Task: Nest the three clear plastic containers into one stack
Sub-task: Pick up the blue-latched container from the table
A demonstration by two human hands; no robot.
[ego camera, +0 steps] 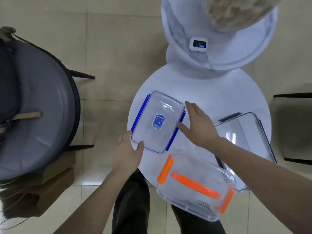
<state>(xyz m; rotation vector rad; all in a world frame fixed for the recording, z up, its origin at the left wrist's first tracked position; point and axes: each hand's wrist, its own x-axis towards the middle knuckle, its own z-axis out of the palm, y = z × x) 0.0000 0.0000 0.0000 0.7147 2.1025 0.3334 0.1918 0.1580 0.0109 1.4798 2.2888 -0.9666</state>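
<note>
Both bare forearms reach forward, hands apart.
Left hand (128,149) pinches a near corner of the blue-clipped container (157,105), thumb on top; right hand (197,125) lies flat, fingers straight.

Glossy beige floor tiles (109,48) catching soft light. A round white table (202,92) in the middle, a marbled table (177,31) just beyond it with a small screen gadget (197,44) on top. Grey cushioned chair (37,102) left, dark chair (293,125) right, cardboard boxes (50,183) beside the grey one.
</note>
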